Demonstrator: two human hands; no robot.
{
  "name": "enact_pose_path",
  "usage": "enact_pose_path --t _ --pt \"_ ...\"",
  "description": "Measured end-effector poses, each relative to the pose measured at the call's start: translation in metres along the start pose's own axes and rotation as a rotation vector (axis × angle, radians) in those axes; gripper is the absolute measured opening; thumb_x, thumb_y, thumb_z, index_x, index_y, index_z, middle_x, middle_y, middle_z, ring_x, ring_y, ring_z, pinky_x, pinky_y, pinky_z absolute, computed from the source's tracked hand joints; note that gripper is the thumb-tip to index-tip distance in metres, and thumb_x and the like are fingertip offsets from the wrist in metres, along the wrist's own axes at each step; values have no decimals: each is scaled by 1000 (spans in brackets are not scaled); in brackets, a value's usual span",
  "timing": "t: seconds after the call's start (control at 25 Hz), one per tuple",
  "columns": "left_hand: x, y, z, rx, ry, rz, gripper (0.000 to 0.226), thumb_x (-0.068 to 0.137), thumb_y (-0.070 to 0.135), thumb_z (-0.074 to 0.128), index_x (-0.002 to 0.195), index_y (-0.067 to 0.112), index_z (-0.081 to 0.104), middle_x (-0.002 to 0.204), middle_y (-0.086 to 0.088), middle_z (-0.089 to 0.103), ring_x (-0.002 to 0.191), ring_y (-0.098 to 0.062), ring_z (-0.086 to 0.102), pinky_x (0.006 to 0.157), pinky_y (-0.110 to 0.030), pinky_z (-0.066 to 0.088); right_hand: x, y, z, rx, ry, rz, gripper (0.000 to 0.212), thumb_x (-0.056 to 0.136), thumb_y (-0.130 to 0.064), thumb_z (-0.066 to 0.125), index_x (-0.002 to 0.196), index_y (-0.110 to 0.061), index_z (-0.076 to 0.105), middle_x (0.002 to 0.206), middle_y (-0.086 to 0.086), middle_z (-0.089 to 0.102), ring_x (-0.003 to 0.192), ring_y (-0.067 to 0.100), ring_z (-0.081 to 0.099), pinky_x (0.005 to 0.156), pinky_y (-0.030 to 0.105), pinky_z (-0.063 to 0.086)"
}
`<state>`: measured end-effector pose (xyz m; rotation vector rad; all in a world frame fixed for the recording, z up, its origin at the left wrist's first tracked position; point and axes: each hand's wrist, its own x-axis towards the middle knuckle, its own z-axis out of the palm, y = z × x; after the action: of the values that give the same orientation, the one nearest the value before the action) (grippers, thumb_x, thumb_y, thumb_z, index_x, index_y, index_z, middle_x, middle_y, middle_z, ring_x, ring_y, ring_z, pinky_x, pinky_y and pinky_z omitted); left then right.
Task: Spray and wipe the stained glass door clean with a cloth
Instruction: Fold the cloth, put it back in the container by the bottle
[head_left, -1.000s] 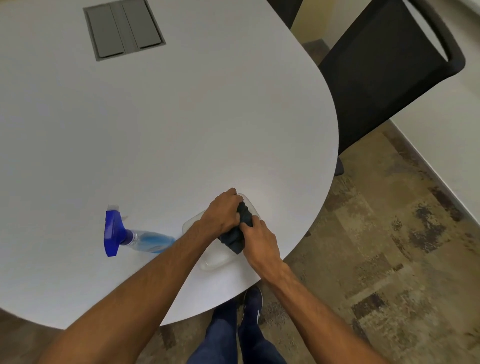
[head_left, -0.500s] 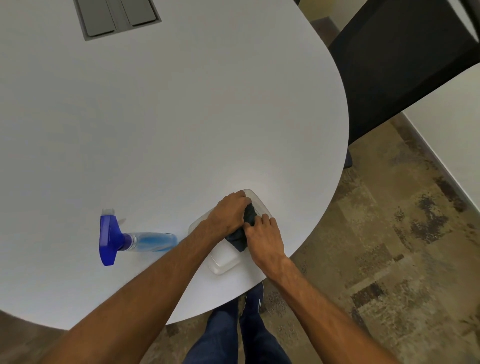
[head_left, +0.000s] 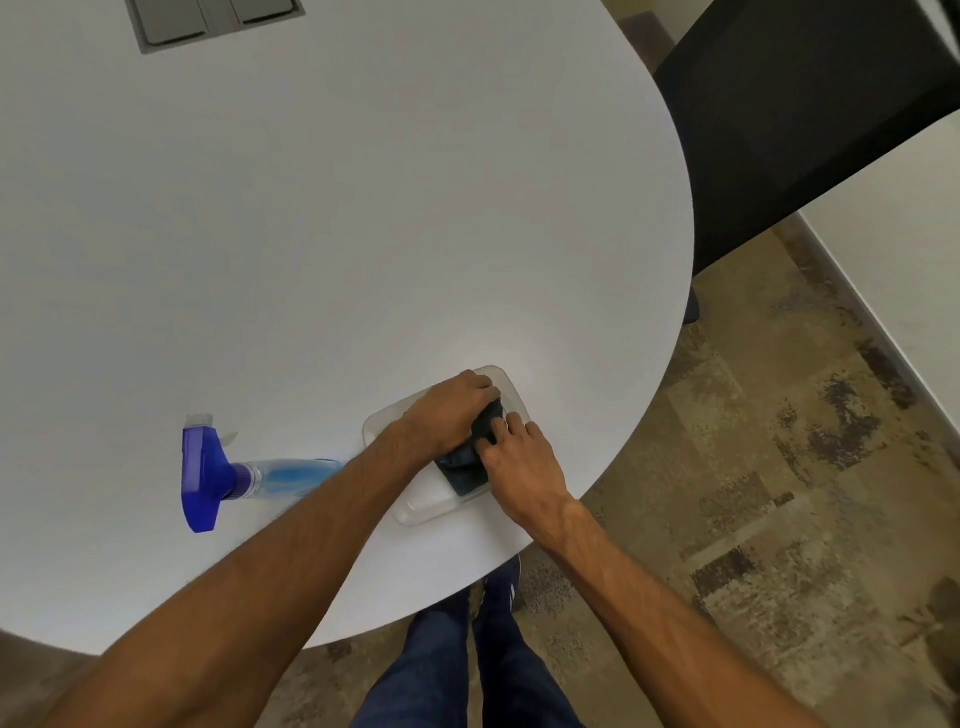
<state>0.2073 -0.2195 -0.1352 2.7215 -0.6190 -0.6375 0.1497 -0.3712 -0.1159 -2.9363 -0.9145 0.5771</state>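
Both hands in clear tray: left hand and right hand fingers closed on dark cloth. Lift it free whole; spray bottle lies at 9 o'clock on desk.

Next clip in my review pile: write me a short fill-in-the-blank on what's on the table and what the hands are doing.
1. The spray bottle lies on its ____ on the white table.
2. Both hands, left hand and right hand, are on a dark ____.
3. That item sits in a clear plastic ____.
4. The spray bottle's trigger head is coloured ____.

Missing words: side; cloth; container; blue
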Motion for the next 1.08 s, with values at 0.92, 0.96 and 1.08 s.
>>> enact_pose_path --t 0.92,0.96,1.08 --pt "-89 38 -32 -190 388 -325 66 103 27 47 159 20 12 168 -7 12 153 -26 19 126 -40 17 -19 8 -30 391 237 104 50 100 -31 58 146 -12 50 148 13 53 128 31 53 101 45 47" --pt "-98 41 -33 -211 406 -361 66 104 29 46 159 21 11 168 -6 12 154 -25 19 126 -39 18 -20 7 -34 426 227 89 54 101 -32 57 150 -14 45 152 12 49 132 30 49 106 45 43" --pt "-124 53 -29 -260 465 -450 66 103 29 47 159 20 13 167 -7 15 152 -25 22 123 -38 19 -23 2 -45 498 218 17 57 102 -33 55 155 -16 38 159 10 41 140 29 43 114 43 36"
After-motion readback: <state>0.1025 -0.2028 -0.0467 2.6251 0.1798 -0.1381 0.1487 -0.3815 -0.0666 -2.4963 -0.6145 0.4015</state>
